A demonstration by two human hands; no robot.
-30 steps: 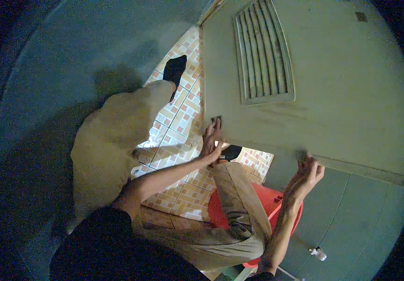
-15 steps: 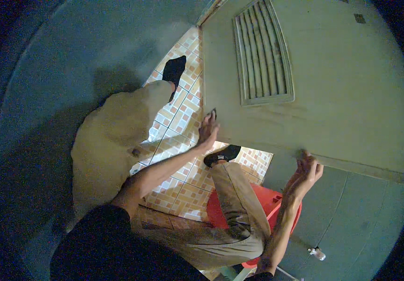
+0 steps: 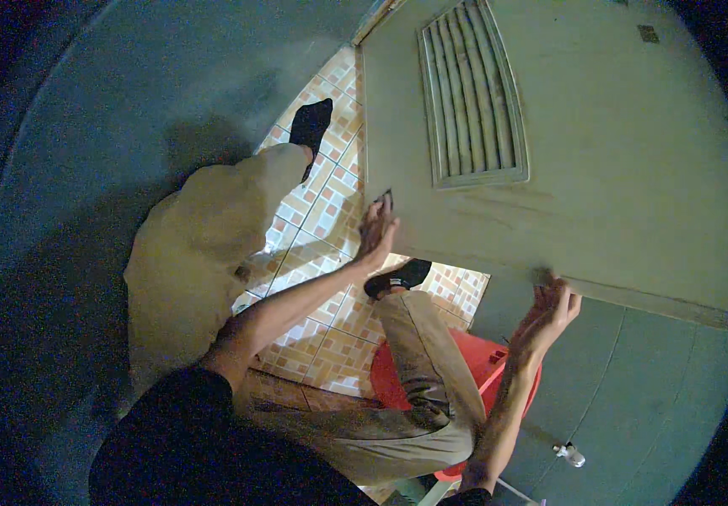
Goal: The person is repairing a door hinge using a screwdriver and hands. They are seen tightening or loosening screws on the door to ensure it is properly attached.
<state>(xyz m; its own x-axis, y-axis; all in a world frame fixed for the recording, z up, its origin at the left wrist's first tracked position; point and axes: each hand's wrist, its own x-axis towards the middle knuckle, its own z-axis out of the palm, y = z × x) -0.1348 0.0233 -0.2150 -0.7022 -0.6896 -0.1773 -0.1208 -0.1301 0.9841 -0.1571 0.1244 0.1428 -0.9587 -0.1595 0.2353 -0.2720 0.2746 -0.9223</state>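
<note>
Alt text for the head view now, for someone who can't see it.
The person's right hand is at the edge of a pale panel with a slatted vent, the left hand by a panel corner; patterned floor tiles and a red plastic object show below.

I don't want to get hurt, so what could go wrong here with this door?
If the louvred door shifts, it could pinch the right hand, which is at its edge. The left hand, near its corner, might get knocked. The right foot, showing beside that edge, could be bumped.
</note>
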